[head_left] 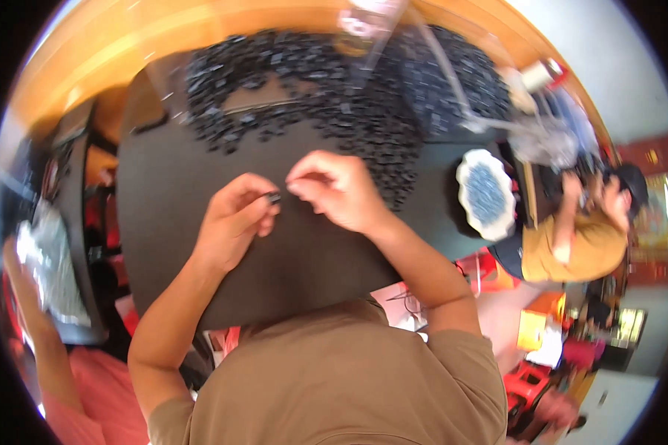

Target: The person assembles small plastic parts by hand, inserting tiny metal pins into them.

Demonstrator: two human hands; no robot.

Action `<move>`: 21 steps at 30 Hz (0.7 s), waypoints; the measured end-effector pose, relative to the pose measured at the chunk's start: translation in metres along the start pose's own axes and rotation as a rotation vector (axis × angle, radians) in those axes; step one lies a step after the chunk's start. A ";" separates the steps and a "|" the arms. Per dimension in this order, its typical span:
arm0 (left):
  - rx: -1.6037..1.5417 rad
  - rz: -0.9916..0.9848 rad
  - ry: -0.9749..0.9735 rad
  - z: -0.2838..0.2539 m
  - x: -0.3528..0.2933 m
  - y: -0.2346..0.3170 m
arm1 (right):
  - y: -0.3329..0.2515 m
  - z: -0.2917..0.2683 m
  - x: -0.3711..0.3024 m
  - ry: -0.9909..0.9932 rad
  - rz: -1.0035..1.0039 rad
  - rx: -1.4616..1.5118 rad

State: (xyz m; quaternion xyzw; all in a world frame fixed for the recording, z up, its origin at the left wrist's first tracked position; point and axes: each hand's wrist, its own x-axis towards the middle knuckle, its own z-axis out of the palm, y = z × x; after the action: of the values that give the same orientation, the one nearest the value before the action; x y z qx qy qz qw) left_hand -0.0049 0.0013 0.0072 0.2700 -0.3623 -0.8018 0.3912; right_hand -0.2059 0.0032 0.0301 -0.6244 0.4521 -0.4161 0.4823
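Note:
Between the thumb and fingers of my left hand is a small black piece, too small to name its kind. To its right my right hand is raised over the table with thumb and fingertips pinched together. Whatever the pinch may hold is too small to make out. Both hands hover close together above the dark table. Beyond them spreads a large heap of small black pieces, which reaches down past the right hand's far side.
A white scalloped dish with small bluish pieces stands at the right. Beyond the heap are a blurred jar and a flat brown block. A clear plastic bag lies far left. Co-workers sit right and lower left.

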 end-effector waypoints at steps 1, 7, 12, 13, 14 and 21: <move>0.012 0.014 0.005 0.000 0.000 0.000 | 0.004 0.002 0.002 -0.020 -0.047 0.062; 0.077 0.021 0.038 -0.002 0.009 -0.010 | 0.008 0.000 -0.001 -0.078 0.016 0.287; 0.212 0.097 0.018 -0.008 0.002 -0.014 | 0.003 0.009 -0.005 -0.107 -0.043 0.397; 0.230 0.112 -0.010 -0.007 0.002 -0.014 | 0.000 0.008 -0.008 -0.110 -0.053 0.359; 0.234 0.102 -0.036 -0.007 0.004 -0.017 | 0.004 0.009 -0.008 -0.096 -0.064 0.345; 0.243 0.128 -0.082 -0.019 0.006 -0.020 | 0.011 0.015 -0.006 -0.079 -0.142 0.314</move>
State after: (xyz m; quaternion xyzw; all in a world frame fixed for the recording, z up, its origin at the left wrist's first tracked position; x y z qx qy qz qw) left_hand -0.0026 -0.0021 -0.0205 0.2587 -0.4889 -0.7358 0.3906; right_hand -0.1947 0.0109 0.0155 -0.5877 0.3169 -0.4897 0.5607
